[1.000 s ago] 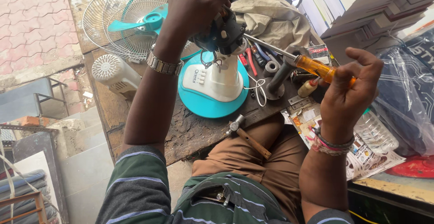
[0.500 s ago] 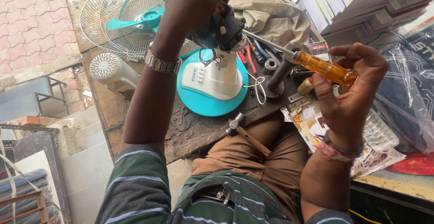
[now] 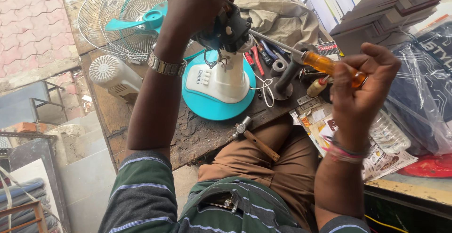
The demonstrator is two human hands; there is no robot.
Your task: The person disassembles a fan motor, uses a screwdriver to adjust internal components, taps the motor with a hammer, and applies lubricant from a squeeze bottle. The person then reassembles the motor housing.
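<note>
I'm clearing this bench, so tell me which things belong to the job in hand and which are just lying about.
In use:
left hand gripping the fan motor
right hand holding the orange screwdriver
fan base

Lying about:
hammer
fan guard
white rear cover
pliers
papers

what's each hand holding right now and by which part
Right hand holds the screwdriver by its orange handle; left hand grips the fan motor from above.

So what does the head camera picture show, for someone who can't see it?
A person's left hand grips a dark fan motor above a teal and white fan base, while the right hand holds an orange-handled screwdriver pointed at it. A hammer lies on the worn wooden table.
</note>
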